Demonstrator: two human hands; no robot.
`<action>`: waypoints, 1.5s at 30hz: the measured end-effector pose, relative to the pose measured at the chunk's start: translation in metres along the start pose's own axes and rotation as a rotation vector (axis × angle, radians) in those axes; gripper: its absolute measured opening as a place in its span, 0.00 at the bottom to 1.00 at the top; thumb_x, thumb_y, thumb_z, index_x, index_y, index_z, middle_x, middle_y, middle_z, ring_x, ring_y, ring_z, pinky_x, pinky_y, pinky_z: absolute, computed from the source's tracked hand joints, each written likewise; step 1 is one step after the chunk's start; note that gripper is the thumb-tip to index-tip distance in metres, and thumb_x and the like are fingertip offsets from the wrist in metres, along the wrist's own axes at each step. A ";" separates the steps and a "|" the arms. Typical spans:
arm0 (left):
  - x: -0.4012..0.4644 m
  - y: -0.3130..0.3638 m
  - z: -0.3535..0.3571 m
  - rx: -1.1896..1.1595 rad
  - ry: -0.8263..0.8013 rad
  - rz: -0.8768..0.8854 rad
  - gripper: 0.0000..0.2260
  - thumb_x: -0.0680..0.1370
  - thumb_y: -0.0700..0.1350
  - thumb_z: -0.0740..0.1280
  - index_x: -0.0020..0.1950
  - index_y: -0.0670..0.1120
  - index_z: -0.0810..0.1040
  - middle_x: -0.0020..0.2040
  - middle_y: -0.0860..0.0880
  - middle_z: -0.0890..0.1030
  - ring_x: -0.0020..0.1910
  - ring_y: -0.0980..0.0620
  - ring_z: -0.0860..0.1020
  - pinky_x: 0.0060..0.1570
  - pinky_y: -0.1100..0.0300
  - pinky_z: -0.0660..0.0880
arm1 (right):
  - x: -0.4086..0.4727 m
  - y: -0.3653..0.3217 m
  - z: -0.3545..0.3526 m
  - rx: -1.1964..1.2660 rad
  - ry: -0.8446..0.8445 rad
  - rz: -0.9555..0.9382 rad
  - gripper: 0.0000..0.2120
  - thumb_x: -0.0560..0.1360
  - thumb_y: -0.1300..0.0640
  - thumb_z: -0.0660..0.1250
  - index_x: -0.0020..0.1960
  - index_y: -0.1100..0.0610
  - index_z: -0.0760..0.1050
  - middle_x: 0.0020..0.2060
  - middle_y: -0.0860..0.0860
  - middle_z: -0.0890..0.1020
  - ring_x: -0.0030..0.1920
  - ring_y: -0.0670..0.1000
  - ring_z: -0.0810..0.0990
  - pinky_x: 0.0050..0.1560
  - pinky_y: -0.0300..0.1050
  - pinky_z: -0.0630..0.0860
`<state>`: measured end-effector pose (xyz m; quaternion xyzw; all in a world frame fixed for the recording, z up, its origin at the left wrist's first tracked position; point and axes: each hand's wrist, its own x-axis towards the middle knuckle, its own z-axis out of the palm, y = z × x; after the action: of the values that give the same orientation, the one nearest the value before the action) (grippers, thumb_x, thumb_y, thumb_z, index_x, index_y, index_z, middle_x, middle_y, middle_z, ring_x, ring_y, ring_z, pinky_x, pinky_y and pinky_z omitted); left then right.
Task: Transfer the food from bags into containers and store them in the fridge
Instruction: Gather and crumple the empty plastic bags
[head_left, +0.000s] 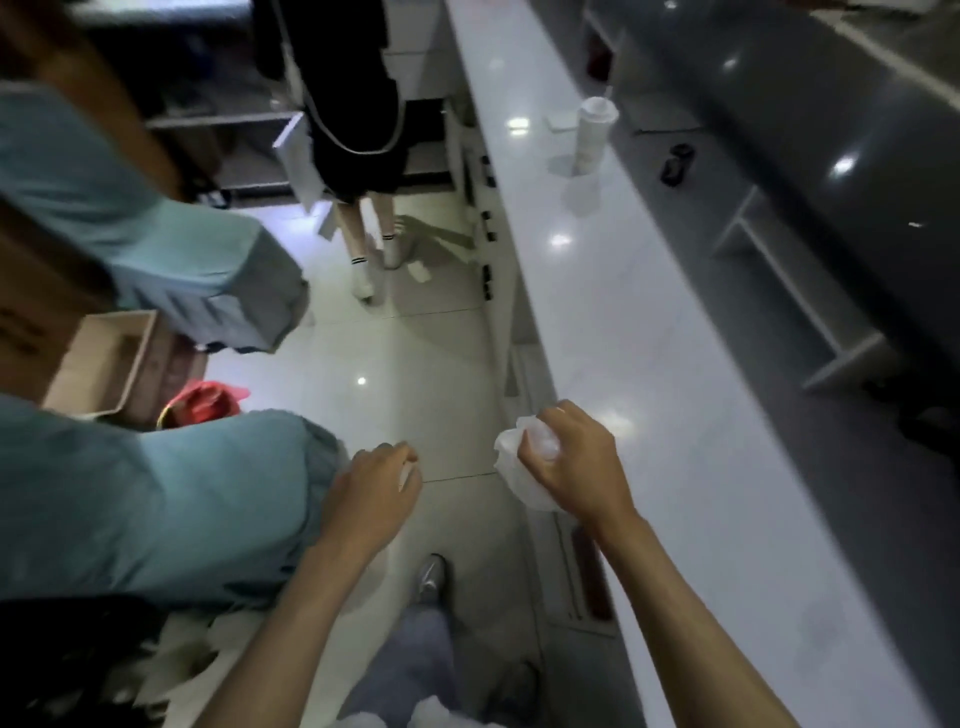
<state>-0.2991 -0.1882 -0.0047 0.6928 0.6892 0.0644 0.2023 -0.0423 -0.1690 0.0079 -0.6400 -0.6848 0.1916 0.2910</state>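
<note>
My right hand (574, 460) is closed around a crumpled white plastic bag (514, 467), held over the floor just left of the white counter's edge (571, 322). My left hand (376, 486) hovers lower left with fingers curled; a small white scrap shows at its fingertips, too blurred to identify. No food or container is visible in either hand.
Pale blue chairs or covered seats (156, 499) stand on the left. Another person (363, 130) in dark clothes and white socks stands ahead in the aisle. A white cup with a straw (595, 135) sits on the counter. A red bag (208, 402) and cardboard boxes (104, 358) lie at left.
</note>
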 end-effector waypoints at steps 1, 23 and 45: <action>-0.005 -0.016 -0.008 0.027 0.026 -0.029 0.13 0.85 0.54 0.55 0.61 0.54 0.76 0.58 0.53 0.82 0.54 0.47 0.79 0.50 0.51 0.76 | 0.009 -0.012 0.011 -0.008 -0.029 -0.041 0.13 0.76 0.46 0.71 0.39 0.53 0.73 0.37 0.47 0.76 0.37 0.50 0.75 0.39 0.49 0.76; 0.073 -0.381 -0.124 0.021 0.192 -0.553 0.12 0.84 0.53 0.60 0.64 0.53 0.77 0.60 0.51 0.81 0.58 0.46 0.78 0.52 0.50 0.75 | 0.243 -0.289 0.338 -0.024 -0.504 -0.532 0.13 0.79 0.46 0.58 0.51 0.50 0.79 0.44 0.48 0.80 0.41 0.51 0.79 0.42 0.52 0.80; 0.309 -0.559 -0.163 -0.250 0.207 -1.172 0.12 0.82 0.50 0.63 0.64 0.51 0.78 0.62 0.49 0.81 0.60 0.43 0.78 0.55 0.49 0.77 | 0.537 -0.420 0.676 0.002 -1.092 -0.616 0.18 0.72 0.54 0.56 0.59 0.48 0.76 0.54 0.51 0.70 0.56 0.55 0.73 0.56 0.50 0.74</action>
<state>-0.8653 0.1281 -0.1212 0.1591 0.9592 0.0897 0.2156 -0.8048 0.3909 -0.1550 -0.2226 -0.8876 0.3990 -0.0586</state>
